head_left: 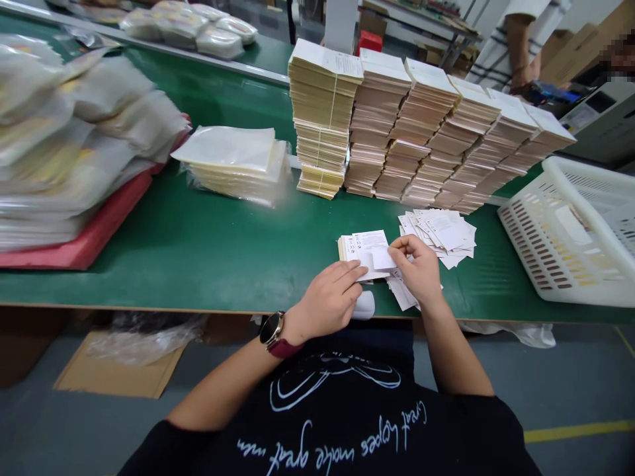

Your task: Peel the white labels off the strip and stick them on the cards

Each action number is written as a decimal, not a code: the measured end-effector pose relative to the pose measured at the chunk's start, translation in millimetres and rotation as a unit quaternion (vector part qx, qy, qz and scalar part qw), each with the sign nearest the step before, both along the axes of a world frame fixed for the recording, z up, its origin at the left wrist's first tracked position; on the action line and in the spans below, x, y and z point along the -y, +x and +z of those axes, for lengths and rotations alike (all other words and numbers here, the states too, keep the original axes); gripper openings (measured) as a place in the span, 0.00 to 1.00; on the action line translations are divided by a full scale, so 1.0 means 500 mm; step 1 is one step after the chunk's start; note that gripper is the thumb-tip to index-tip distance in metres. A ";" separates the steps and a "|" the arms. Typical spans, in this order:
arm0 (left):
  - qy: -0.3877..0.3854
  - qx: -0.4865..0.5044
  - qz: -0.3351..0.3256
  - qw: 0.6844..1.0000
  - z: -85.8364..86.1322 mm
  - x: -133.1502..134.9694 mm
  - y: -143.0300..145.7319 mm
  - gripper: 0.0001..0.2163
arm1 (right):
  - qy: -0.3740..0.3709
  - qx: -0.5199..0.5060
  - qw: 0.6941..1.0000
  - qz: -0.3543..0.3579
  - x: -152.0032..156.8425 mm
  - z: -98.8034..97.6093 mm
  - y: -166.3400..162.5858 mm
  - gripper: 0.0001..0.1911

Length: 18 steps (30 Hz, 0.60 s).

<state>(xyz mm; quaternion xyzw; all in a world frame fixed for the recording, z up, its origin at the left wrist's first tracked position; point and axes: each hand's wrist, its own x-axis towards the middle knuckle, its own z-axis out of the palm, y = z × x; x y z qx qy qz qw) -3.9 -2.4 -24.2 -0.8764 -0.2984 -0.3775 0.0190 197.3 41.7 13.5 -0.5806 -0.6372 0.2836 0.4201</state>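
A small stack of white printed cards (pixel 370 239) lies near the front edge of the green table. My left hand (pixel 335 294), with a watch on its wrist, rests its outstretched fingers on the stack's near left side. Between the thumb and fingers of my right hand (pixel 419 268) is a small white slip of paper (pixel 381 258), held over the stack's face. Loose cards (pixel 401 295) lie partly under my right hand, and a spread pile of cards (pixel 444 231) is just beyond it. A white rounded object (pixel 364 305) sits by my left fingertips at the edge.
Tall stacks of cards (pixel 322 99) form a row behind. Left of them lies a plastic-wrapped bundle (pixel 228 158), then a heap of filled plastic bags (pixel 74 152) on a red sheet. A white perforated basket (pixel 540 231) stands right. Another person's arm (pixel 518 49) shows at back right.
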 end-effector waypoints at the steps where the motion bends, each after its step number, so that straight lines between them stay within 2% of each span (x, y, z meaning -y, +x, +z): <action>1: -0.001 -0.005 0.000 1.000 -0.001 0.000 0.000 0.07 | -0.017 0.000 1.000 0.005 -0.004 -0.004 -0.002 0.04; 5: -0.008 -0.018 0.003 1.000 -0.005 -0.001 0.001 0.07 | -0.057 -0.029 0.998 0.020 -0.013 -0.015 -0.003 0.05; 10: -0.014 -0.029 0.009 0.999 -0.004 -0.001 0.002 0.08 | -0.060 -0.040 0.997 0.022 -0.015 -0.015 -0.008 0.05; 15: -0.017 -0.028 0.006 0.999 -0.003 -0.002 0.003 0.08 | -0.043 0.013 0.999 0.023 -0.013 -0.022 -0.013 0.04; 18: -0.023 -0.026 0.004 0.999 -0.002 -0.002 0.003 0.08 | -0.019 0.082 0.996 0.022 -0.011 -0.027 -0.015 0.05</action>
